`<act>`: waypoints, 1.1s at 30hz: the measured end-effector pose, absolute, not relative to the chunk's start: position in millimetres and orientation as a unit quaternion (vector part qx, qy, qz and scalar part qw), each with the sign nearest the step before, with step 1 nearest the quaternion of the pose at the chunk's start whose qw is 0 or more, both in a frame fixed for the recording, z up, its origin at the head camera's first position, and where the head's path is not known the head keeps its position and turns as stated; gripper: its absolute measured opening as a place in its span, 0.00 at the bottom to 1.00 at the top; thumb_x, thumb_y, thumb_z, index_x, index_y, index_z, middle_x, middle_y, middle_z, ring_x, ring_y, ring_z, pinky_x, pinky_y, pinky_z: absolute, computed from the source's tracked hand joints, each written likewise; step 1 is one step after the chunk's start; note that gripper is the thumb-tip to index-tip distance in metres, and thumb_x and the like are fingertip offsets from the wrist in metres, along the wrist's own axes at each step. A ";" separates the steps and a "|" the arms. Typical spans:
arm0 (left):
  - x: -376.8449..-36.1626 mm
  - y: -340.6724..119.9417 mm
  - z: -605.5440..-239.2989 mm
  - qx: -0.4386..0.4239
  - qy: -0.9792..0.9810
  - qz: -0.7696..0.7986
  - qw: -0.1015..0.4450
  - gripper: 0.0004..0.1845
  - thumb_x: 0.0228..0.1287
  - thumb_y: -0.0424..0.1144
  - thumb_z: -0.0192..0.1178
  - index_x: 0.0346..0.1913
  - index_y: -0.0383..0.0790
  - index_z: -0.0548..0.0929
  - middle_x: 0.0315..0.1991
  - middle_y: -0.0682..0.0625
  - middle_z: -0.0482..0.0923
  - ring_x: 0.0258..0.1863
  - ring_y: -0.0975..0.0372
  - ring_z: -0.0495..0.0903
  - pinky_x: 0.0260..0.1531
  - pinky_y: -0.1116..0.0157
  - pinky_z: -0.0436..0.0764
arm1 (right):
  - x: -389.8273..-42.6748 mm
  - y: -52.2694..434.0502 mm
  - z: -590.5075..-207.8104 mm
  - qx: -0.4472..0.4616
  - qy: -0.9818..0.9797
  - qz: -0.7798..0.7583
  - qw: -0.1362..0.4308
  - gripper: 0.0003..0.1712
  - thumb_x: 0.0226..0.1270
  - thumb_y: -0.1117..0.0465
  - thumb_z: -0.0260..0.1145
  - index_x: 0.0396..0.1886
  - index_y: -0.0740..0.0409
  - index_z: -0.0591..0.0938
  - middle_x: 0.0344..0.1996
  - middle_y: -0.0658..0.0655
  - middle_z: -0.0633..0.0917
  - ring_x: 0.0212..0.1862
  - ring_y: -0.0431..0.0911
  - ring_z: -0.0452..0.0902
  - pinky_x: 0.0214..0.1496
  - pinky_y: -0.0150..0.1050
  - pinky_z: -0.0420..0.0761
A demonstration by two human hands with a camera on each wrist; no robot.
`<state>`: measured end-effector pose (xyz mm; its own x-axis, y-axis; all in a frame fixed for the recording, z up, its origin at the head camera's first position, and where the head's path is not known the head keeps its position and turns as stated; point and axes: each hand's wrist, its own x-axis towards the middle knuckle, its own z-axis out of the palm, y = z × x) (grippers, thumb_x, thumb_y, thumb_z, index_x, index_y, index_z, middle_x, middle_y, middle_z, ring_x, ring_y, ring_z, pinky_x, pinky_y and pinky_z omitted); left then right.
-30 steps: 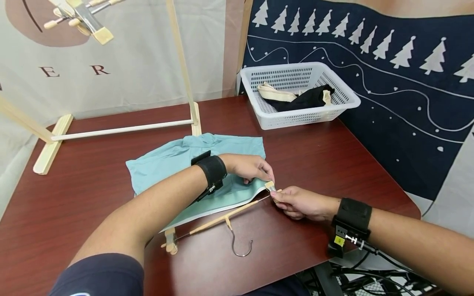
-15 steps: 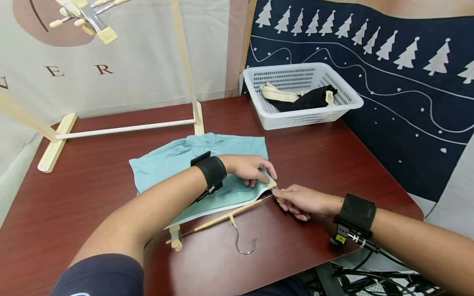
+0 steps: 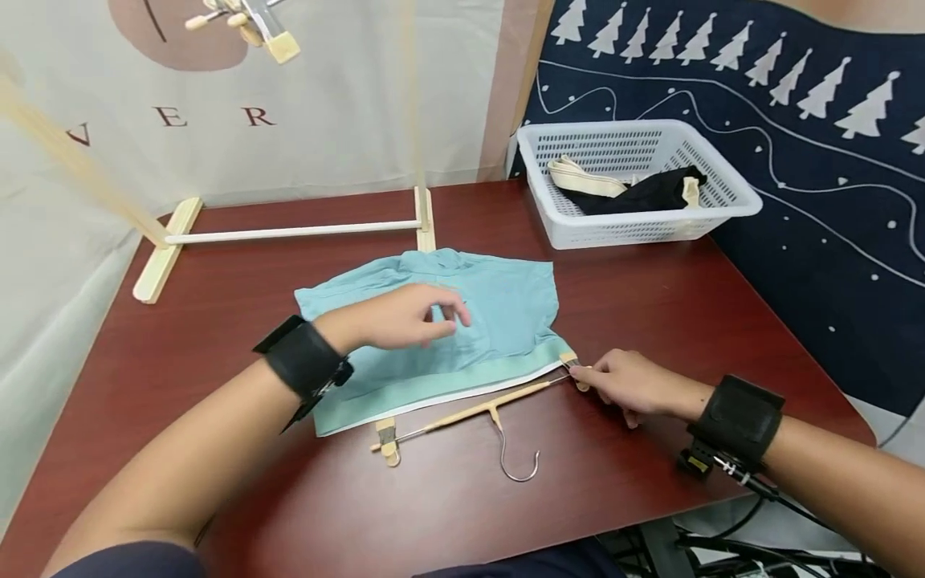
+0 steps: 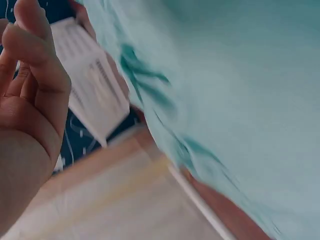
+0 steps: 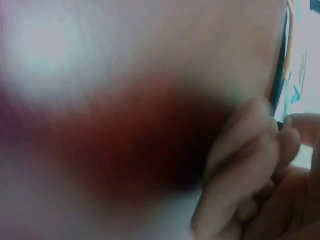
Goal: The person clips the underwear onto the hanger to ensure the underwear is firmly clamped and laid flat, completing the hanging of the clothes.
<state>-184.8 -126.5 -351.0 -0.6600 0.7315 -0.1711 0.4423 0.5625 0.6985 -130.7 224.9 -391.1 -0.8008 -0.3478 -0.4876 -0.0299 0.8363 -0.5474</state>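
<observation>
A blue-green garment (image 3: 499, 309) with a white-edged band lies flat on the table. Along its near edge is a wooden clip hanger (image 3: 473, 411), its metal hook (image 3: 522, 478) pointing toward the person. The hanger's left clip (image 3: 387, 441) sits at the band's edge. My right hand (image 3: 639, 384) pinches the right clip (image 3: 580, 377) at the garment's near right corner. My left hand (image 3: 405, 315) hovers above the garment with loosely bent fingers and holds nothing. In the left wrist view, its fingers (image 4: 42, 60) are apart from the cloth. The right wrist view is blurred.
A white basket (image 3: 654, 233) holding a black cloth item (image 3: 650, 193) with cream parts stands at the back right. Behind the garment is a wooden rack with a white bottom bar (image 3: 303, 232). More clip hangers (image 3: 263, 28) hang at upper left. The table's (image 3: 433, 514) near edge faces the person.
My left hand has left the garment's right corner and moved left over the cloth. My right hand stays at the right clip. The head view has shifted left.
</observation>
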 end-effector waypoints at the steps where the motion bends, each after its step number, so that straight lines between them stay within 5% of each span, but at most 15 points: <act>1: -178.6 -137.2 -350.8 0.333 0.865 0.309 0.214 0.12 0.75 0.40 0.54 0.55 0.47 0.81 0.48 0.49 0.82 0.26 0.55 0.81 0.35 0.60 0.79 | -133.0 223.4 -387.3 -0.115 0.922 -0.237 0.284 0.32 0.75 0.37 0.53 0.19 0.53 0.80 0.11 0.48 0.67 0.11 0.41 0.67 0.17 0.39 0.73; 6: -149.8 -180.7 -345.9 0.293 0.913 0.248 0.135 0.07 0.72 0.41 0.58 0.48 0.51 0.84 0.40 0.57 0.81 0.22 0.63 0.75 0.32 0.62 0.77 | -139.0 199.1 -360.2 -0.200 0.956 -0.137 0.164 0.30 0.75 0.39 0.55 0.13 0.47 0.74 0.11 0.46 0.65 0.16 0.41 0.62 0.22 0.36 0.60; 12: -109.8 -219.6 -354.5 0.260 0.940 0.188 0.116 0.05 0.69 0.43 0.62 0.44 0.54 0.84 0.37 0.60 0.79 0.22 0.68 0.71 0.30 0.65 0.74 | -126.2 120.7 -355.8 -0.387 0.908 -0.136 0.084 0.19 0.68 0.53 0.65 0.18 0.45 0.72 0.15 0.41 0.69 0.20 0.35 0.64 0.25 0.32 0.65; 18: -78.4 -230.0 -365.5 0.243 0.954 0.135 0.111 0.07 0.61 0.45 0.69 0.40 0.56 0.84 0.37 0.60 0.77 0.21 0.69 0.69 0.28 0.67 0.71 | -105.8 53.1 -364.2 -0.554 0.828 -0.075 0.045 0.09 0.64 0.55 0.68 0.27 0.48 0.78 0.21 0.43 0.73 0.20 0.37 0.66 0.21 0.33 0.66; 23: -76.3 -215.3 -371.9 0.261 0.953 0.105 0.110 0.14 0.53 0.51 0.74 0.39 0.55 0.82 0.35 0.59 0.74 0.21 0.67 0.68 0.24 0.66 0.69 | -99.2 32.5 -373.2 -0.590 0.806 -0.016 0.046 0.05 0.64 0.54 0.69 0.33 0.48 0.81 0.23 0.45 0.75 0.18 0.39 0.68 0.19 0.35 0.67; 33: -76.0 -216.1 -366.1 0.277 0.954 0.054 0.103 0.23 0.44 0.51 0.79 0.38 0.50 0.78 0.29 0.58 0.72 0.19 0.65 0.69 0.20 0.63 0.70 | -93.4 23.9 -379.5 -0.607 0.795 -0.006 0.008 0.09 0.68 0.61 0.62 0.26 0.47 0.79 0.17 0.45 0.73 0.14 0.39 0.63 0.18 0.32 0.63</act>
